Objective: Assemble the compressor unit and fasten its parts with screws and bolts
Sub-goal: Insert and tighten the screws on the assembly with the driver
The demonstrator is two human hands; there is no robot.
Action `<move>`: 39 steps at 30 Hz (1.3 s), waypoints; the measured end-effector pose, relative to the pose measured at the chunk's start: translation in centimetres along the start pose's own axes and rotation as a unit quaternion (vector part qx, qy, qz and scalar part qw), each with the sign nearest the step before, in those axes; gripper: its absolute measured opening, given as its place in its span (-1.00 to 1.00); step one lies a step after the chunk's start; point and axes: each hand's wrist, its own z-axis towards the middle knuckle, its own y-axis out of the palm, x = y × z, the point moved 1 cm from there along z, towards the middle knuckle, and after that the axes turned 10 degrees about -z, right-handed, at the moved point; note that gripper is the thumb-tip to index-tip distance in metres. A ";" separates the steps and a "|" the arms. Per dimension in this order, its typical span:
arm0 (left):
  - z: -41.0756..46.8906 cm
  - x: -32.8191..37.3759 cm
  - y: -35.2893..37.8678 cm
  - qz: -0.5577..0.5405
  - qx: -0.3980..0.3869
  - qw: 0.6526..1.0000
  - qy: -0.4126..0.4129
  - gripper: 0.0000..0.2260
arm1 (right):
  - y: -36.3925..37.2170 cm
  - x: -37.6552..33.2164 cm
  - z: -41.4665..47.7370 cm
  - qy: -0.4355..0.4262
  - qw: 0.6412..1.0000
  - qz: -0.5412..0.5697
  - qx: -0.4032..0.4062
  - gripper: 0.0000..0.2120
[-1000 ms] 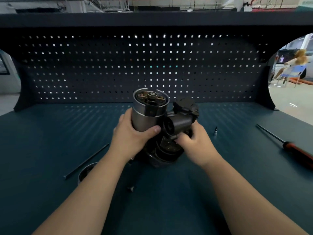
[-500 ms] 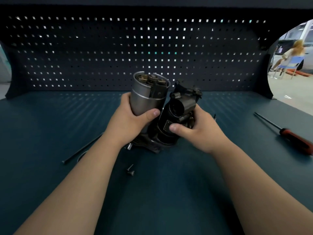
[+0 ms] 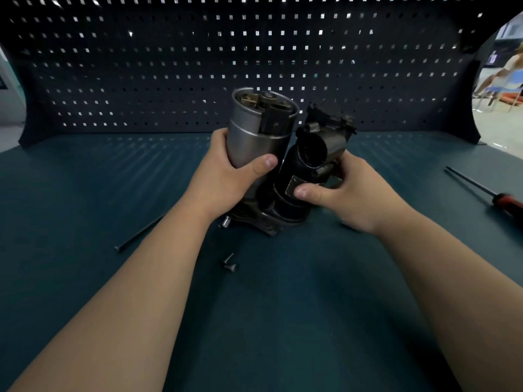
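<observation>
- The compressor unit [image 3: 283, 176] is at the middle of the counter [image 3: 283, 321], held between both bare hands and tilted so that its top leans right and away.
- The left grip [image 3: 226, 179] is closed round the silver can [image 3: 252, 140], with the thumb across its near side and the fingers hidden behind it.
- The right grip [image 3: 348, 193] is closed on the black cylinder [image 3: 308, 159]; the thumb presses a small metal label plate [image 3: 291, 183] on its near face.
- The silver can is open at the top. Inside it are brown and black parts, and a black block reaches over the rim on the right.
- The black cylinder has a round opening facing the camera; its inside is dark and I cannot tell what it holds.
- The dark base [image 3: 263, 220] joins the two bodies, low over the counter. I cannot tell whether it touches the surface.
- Two small screws [image 3: 229, 263] lie just near of the base.
- A thin dark rod [image 3: 141, 233] lies to the left, partly under the left forearm.
- A red-handled screwdriver [image 3: 486, 190] lies far to the right, well apart from the unit.
- A dark pegboard [image 3: 169, 66] stands along the far edge.
</observation>
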 end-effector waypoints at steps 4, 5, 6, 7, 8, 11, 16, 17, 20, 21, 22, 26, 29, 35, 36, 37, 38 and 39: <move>-0.3 -0.2 -0.1 -0.011 0.006 1.000 0.017 -0.36 | 0.0 -0.8 -0.4 0.006 1.000 -0.024 -0.008 -0.59; -0.4 -0.2 0.0 -0.011 0.008 1.000 0.025 -0.35 | 0.0 -1.0 -0.6 0.011 0.999 -0.029 -0.009 -0.59; -0.5 -0.2 0.0 -0.014 0.011 0.999 0.034 -0.36 | 0.0 -1.2 -0.6 0.015 0.999 -0.034 -0.008 -0.60; -0.5 -0.3 0.1 -0.021 0.015 0.999 0.043 -0.35 | 0.0 -1.4 -0.7 0.017 0.999 -0.041 -0.007 -0.59; -0.6 -0.3 0.0 -0.030 0.018 0.998 0.049 -0.34 | 0.0 -1.6 -0.6 0.016 0.998 -0.053 -0.007 -0.57; -0.6 -0.6 -0.1 -0.048 0.016 0.997 0.052 -0.23 | -0.4 -2.3 -0.5 0.007 0.995 -0.094 -0.011 -0.49; -0.2 -0.9 -0.3 -0.048 0.012 0.997 0.059 -0.20 | -0.7 -2.7 -0.4 -0.002 0.995 -0.093 -0.026 -0.44; 0.0 -1.0 -0.3 -0.048 0.007 0.997 0.060 -0.15 | -0.8 -2.6 -0.4 -0.001 0.996 -0.088 -0.029 -0.45; 0.2 -1.2 -0.4 -0.052 -0.008 0.997 0.060 -0.08 | -0.9 -2.3 -0.4 0.004 0.997 -0.074 -0.036 -0.53; 0.2 -1.2 -0.4 -0.052 -0.010 0.997 0.058 -0.08 | -0.9 -2.2 -0.4 0.008 0.997 -0.072 -0.036 -0.55; 0.1 -1.2 -0.3 -0.051 -0.008 0.997 0.057 -0.10 | -0.7 -2.2 -0.5 0.011 0.997 -0.072 -0.033 -0.54; -0.1 -1.3 0.0 -0.048 0.011 0.997 0.060 -0.28 | -0.2 -2.2 -0.6 0.024 0.995 -0.089 -0.026 -0.57; -0.2 -1.0 0.2 -0.050 0.018 0.996 0.065 -0.33 | -0.3 -2.4 -0.7 0.035 0.994 -0.094 -0.033 -0.62; -0.8 -1.1 0.5 -0.019 0.036 0.997 0.063 -0.27 | -0.3 -2.5 -0.8 0.054 0.994 -0.088 -0.033 -0.53; -1.1 -1.2 0.6 -0.001 0.036 0.997 0.066 -0.22 | -0.2 -2.6 -0.8 0.060 0.993 -0.094 -0.029 -0.49; -1.3 -1.3 0.7 0.013 0.030 0.997 0.072 -0.15 | 0.0 -2.7 -0.9 0.065 0.992 -0.104 -0.022 -0.45; -1.7 -1.2 0.8 0.020 0.016 0.996 0.082 -0.05 | 0.2 -3.0 -1.0 0.069 0.990 -0.120 -0.014 -0.40; -2.0 -1.1 0.8 0.017 0.002 0.995 0.096 0.07 | 0.4 -3.3 -1.1 0.068 0.987 -0.143 -0.008 -0.36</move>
